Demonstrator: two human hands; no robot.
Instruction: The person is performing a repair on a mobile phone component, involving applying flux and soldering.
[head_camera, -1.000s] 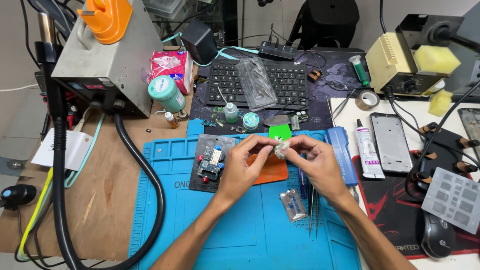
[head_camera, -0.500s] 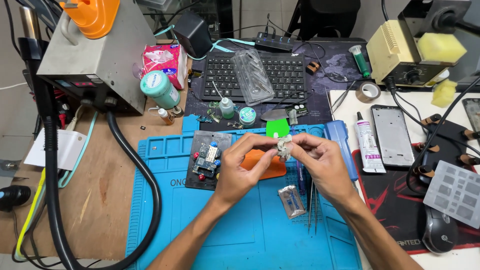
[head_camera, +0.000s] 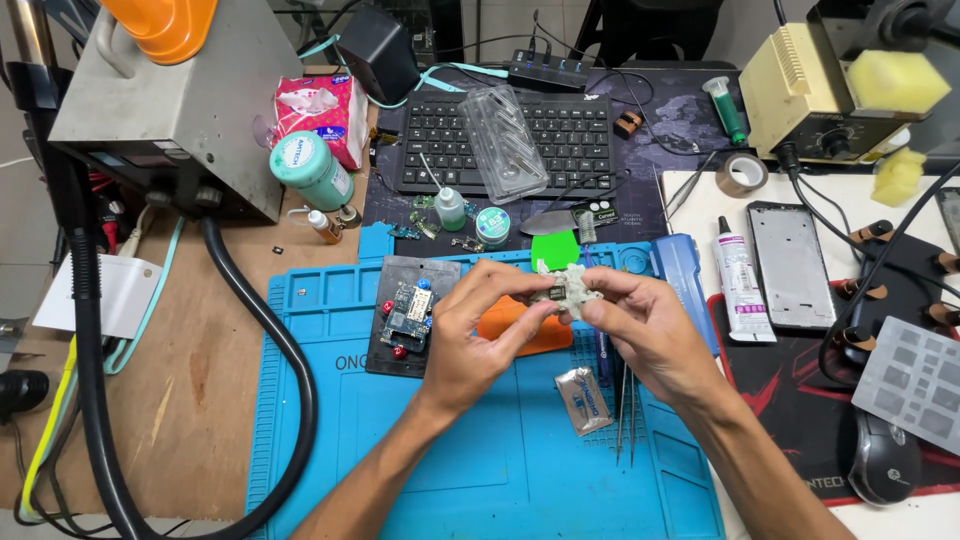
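Both hands meet over the blue work mat (head_camera: 480, 470). My left hand (head_camera: 480, 330) and my right hand (head_camera: 640, 325) together pinch a small pale crumpled wad (head_camera: 568, 287) wrapped around a tiny dark part. Under the hands lies an orange tool (head_camera: 515, 322). Left of them a dark holder plate (head_camera: 405, 315) clamps a small circuit board (head_camera: 410, 310). A small silver foil packet (head_camera: 583, 399) and thin metal tweezers (head_camera: 625, 410) lie on the mat beside my right wrist.
A black keyboard (head_camera: 510, 140) with a clear plastic tray (head_camera: 503, 140) sits behind the mat. A grey metal box (head_camera: 170, 100) and thick black hose (head_camera: 285, 370) stand at left. A phone frame (head_camera: 790, 262), glue tube (head_camera: 738, 280), tape roll (head_camera: 743, 176), mouse (head_camera: 885, 460) lie at right.
The view has shifted slightly. My hands stay together over the mat, still working the pale wad between the fingertips.
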